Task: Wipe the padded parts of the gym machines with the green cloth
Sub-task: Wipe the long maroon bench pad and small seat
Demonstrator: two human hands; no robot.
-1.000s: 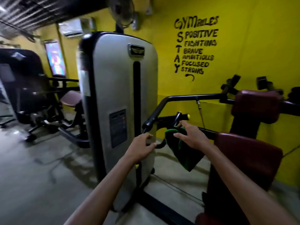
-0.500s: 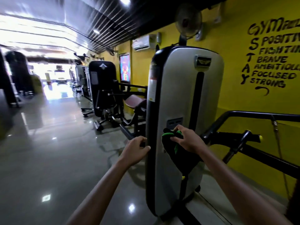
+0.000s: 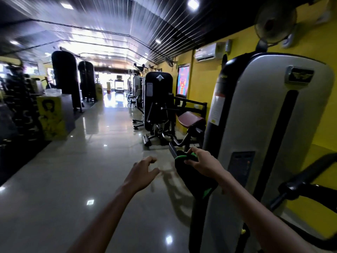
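Observation:
My right hand (image 3: 202,164) grips the green cloth (image 3: 194,177), which hangs dark and bunched below my fingers, beside the grey weight-stack cover (image 3: 259,136) of the nearest machine. My left hand (image 3: 141,173) reaches forward over the floor with fingers loosely spread, holding nothing. Farther along the right wall stands a black machine (image 3: 157,99) with a maroon padded seat (image 3: 190,119) between it and the grey cover.
A glossy tiled aisle (image 3: 102,161) runs ahead between rows of machines. Black frame bars (image 3: 306,185) of the near machine stick out at the right. A yellow box (image 3: 52,117) and dark racks (image 3: 18,114) line the left side. The yellow wall (image 3: 200,88) carries a poster and an air conditioner.
The view has swung left from the maroon pads to the aisle. My left hand has come off the machine's handle and opened. My right hand still holds the cloth.

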